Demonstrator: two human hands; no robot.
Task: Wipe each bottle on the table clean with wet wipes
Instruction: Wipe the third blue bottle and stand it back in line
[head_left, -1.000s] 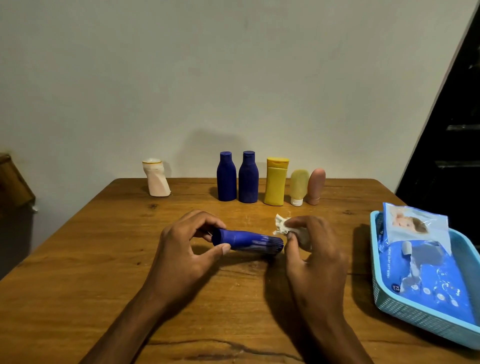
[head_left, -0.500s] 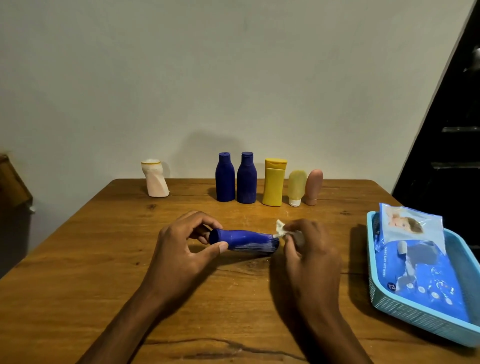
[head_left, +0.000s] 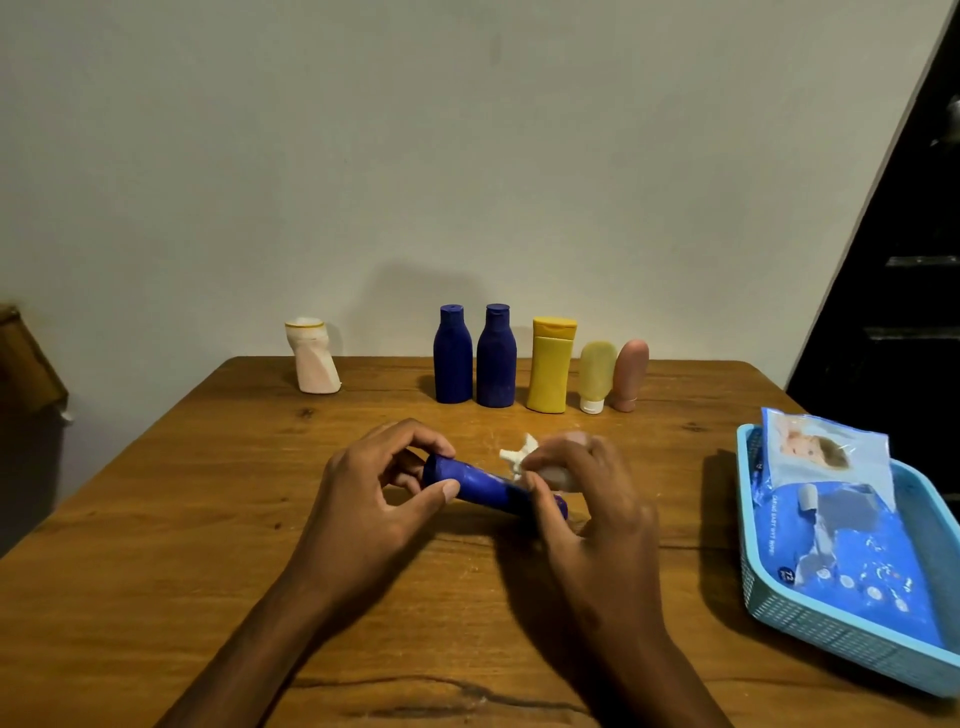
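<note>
Tabletop: wipe (head_left: 519, 456) now mid-bottle (head_left: 485, 483).

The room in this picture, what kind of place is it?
Probably a room in a home, though that is a guess. A wooden table stands against a plain wall, with toiletry bottles and a basket holding baby wipes packs.

Bare wooden table (head_left: 156, 519) left of the hands; 6 bottles (head_left: 496, 358) behind, basket (head_left: 831, 629) right.
</note>
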